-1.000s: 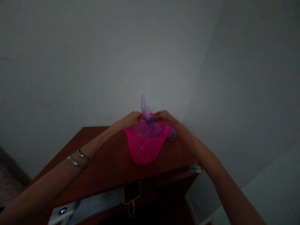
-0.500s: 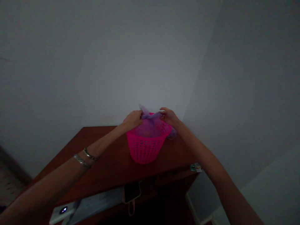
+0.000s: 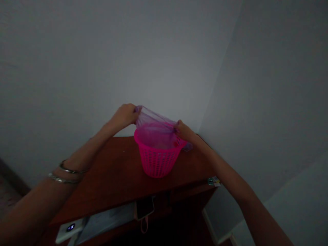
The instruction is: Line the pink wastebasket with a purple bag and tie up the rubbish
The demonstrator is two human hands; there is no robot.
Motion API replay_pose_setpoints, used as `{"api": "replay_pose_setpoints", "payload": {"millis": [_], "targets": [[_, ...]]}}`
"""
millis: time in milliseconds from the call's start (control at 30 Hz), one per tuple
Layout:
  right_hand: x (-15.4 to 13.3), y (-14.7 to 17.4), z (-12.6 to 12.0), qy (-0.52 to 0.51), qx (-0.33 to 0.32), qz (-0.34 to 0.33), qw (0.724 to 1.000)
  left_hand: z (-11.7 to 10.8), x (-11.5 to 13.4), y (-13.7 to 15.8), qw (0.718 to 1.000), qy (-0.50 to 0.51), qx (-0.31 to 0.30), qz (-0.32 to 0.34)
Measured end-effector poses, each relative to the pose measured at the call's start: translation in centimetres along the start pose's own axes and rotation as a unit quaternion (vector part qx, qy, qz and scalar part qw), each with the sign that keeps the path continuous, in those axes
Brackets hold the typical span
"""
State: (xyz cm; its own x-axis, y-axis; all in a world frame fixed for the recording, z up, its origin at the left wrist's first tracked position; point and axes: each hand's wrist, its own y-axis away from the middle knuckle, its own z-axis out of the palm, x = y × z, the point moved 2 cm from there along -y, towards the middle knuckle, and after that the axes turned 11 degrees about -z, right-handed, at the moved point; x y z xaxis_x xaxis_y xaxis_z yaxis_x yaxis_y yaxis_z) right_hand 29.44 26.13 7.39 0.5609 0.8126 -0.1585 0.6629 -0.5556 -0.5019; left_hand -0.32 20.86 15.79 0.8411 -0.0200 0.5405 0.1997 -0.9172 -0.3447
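Note:
A bright pink plastic basket (image 3: 159, 164) with slotted sides stands upright on a reddish-brown wooden desk (image 3: 112, 171). Thin, see-through purple plastic, a bag (image 3: 155, 123), stretches across its mouth and hangs partly inside. My left hand (image 3: 126, 114) is closed on one edge of the bag, above and left of the basket's rim. At the right rim, my right hand (image 3: 183, 130) is closed on the other side of the bag, lower than the left. My fingertips are partly hidden by the bunched plastic.
More purple plastic (image 3: 188, 147) lies on the desk behind the basket's right side. Below the desktop, an open shelf holds a phone (image 3: 145, 207), a flat pale sheet (image 3: 107, 222) and a white device (image 3: 70, 228). Walls rise behind and to the right.
My left hand has moved up and left, and the twisted bag is now spread wide between my hands. My right hand has closed and dropped slightly. The basket stays in place.

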Motion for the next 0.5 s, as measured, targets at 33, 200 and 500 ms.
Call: {"api": "replay_pose_setpoints", "payload": {"millis": [33, 200, 500], "targets": [[0.6, 0.2, -0.7, -0.028, 0.040, 0.007, 0.999, -0.8, -1.1, -0.1, 0.997, 0.036, -0.037, -0.052], [1.8, 2.6, -4.7, -0.315, 0.245, 0.054, 0.915, -2.1, -6.5, 0.0, 0.882, 0.418, -0.133, -0.171], [-2.4, 10.0, -6.6, -0.340, 0.093, 0.150, 0.924, -0.8, -9.3, 4.6, 0.584, 0.731, -0.145, -0.323]]}}
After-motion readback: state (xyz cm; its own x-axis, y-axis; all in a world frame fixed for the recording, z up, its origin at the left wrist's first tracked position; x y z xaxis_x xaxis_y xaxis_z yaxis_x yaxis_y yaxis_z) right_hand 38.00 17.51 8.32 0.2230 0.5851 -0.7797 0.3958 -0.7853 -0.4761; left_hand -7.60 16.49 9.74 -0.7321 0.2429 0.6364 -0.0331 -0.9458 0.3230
